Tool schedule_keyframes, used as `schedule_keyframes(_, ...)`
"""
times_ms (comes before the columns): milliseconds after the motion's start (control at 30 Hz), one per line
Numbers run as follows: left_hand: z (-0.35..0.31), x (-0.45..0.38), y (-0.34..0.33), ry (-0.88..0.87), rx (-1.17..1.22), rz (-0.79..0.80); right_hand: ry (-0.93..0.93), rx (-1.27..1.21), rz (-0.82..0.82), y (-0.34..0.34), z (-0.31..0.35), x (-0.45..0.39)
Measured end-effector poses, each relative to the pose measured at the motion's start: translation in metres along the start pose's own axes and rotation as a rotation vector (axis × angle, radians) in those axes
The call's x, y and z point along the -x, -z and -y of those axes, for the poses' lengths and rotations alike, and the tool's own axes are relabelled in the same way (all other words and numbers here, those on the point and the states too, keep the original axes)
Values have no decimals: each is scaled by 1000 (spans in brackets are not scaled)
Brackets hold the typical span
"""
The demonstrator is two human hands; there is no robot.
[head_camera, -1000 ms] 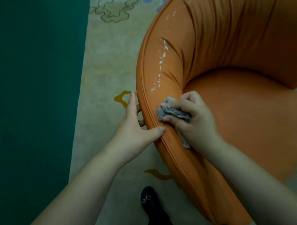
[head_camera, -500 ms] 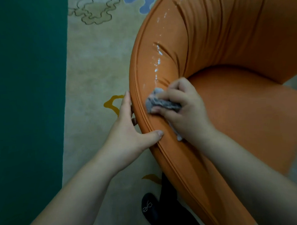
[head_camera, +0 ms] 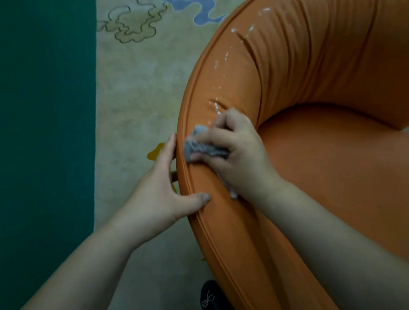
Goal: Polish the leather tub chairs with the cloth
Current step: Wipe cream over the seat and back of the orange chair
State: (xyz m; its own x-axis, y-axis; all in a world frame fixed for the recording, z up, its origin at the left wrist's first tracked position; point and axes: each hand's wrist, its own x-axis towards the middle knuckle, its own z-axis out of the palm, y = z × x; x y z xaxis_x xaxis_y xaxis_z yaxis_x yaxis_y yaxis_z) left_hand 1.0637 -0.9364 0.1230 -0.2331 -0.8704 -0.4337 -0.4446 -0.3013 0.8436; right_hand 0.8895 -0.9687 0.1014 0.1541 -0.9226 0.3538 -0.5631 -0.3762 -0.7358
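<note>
From the head view, the right hand (head_camera: 236,153) has its fingers clamped on the bunched cloth (head_camera: 199,145), pressed to the chair (head_camera: 340,172) rim. White polish streaks (head_camera: 217,105) run up the rim's curve, away from the fingers, so wiping likely heads that way. The left hand (head_camera: 160,189) clasps the rim's outer edge, thumb on top.
</note>
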Motion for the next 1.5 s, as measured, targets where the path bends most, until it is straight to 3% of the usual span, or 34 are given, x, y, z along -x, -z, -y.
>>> schedule_keyframes(100, -5, -5, 3, 23, -21, 9, -136, -28, -126, -4, -5, -33)
schedule_keyframes(300, -18, -33, 12, -16, 23, 73, -75, -101, -67, 3, -6, 26)
schedule_keyframes(400, -20, -49, 20, -32, 6, 120, -93, -33, -79, 1, -12, 4)
schedule_keyframes(567, -28, -74, 35, -44, -78, 164, -195, 35, -288, -6, -25, -62)
schedule_keyframes(767, -38, -103, 51, -127, -156, 262, -359, -90, -233, -3, -4, 12)
schedule_keyframes(967, -43, -122, 61, -150, -191, 370, -394, -36, -398, -8, -23, -67)
schedule_keyframes(1233, -54, -145, 69, -193, -240, 437, -566, -155, -327, -5, -4, -9)
schedule_keyframes(1400, -52, -152, 68, -190, -184, 477, -432, -134, -383, -14, -11, -56)
schedule_keyframes(1500, -53, -156, 69, -187, -179, 482, -448, -137, -416, -12, -23, -42)
